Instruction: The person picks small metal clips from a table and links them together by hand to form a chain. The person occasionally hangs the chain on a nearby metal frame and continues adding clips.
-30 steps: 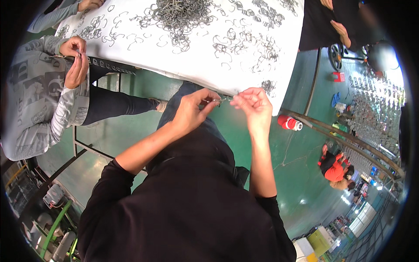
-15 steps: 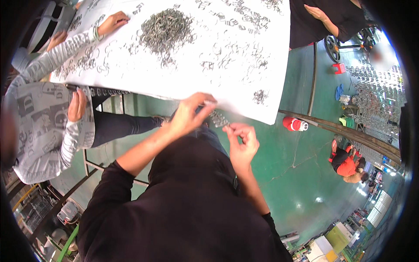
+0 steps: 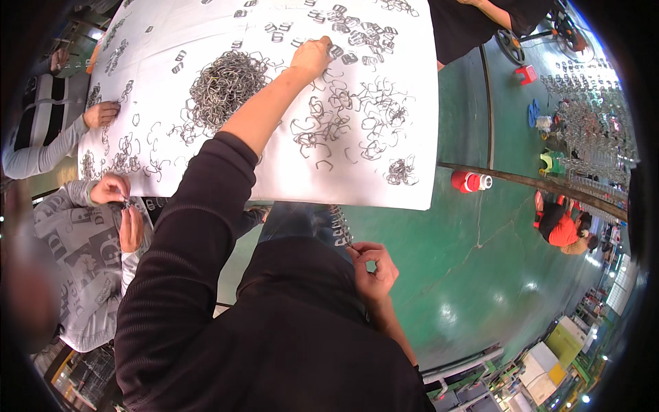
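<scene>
My left hand (image 3: 312, 58) reaches far over the white table top (image 3: 274, 180), its fingers closed together beside a cluster of small dark metal buckles (image 3: 371, 38). Whatever is under those fingertips is hidden. Below the table's near edge, my right hand (image 3: 375, 272) pinches the lower end of a strand of linked metal buckles (image 3: 338, 226). The strand stands up from my fingertips, in front of my jeans. Loose bent wire pieces (image 3: 322, 123) lie scattered under and beside my left forearm.
A dense heap of metal wire pieces (image 3: 226, 86) rises left of my forearm. Co-workers' hands (image 3: 101, 115) work along the table's left side. A person in black stands at the far right corner. On the green floor lies a red and white object (image 3: 471, 182), near a long rail (image 3: 542, 184).
My left hand has left the strand near my right hand and gone forward over the table to the buckles. My right hand still holds the strand, slightly lower in view.
</scene>
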